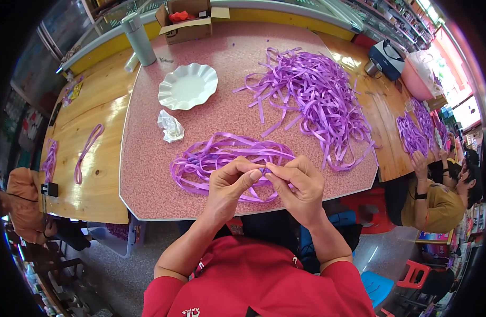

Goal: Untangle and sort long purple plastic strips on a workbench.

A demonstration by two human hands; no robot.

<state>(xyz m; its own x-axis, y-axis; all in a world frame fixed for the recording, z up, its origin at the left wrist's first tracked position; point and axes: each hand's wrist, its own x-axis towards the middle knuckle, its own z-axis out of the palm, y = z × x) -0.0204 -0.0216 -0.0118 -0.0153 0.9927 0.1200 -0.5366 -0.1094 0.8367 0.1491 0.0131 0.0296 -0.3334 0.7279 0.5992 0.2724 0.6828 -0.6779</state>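
My left hand (pixel 231 182) and my right hand (pixel 297 185) meet over the near part of the pink speckled table, thumbs and fingertips pinched together. Between them is a small dark purple piece (pixel 264 170), apparently on a purple ribbon; its exact kind is too small to make out. Under and around my hands lies a loose coil of purple ribbons (pixel 201 168), some with darker purple bits on them. Farther off to the right spreads a large tangled heap of purple ribbons (pixel 319 100).
A white scalloped bowl (pixel 188 87) and crumpled white tissue (pixel 170 127) lie left of centre. Behind stand a grey-green flask (pixel 139 42) and an open cardboard box (pixel 193 29). One ribbon loop (pixel 88 153) rests on the left wooden table. A person in mustard (pixel 436 203) sits at right.
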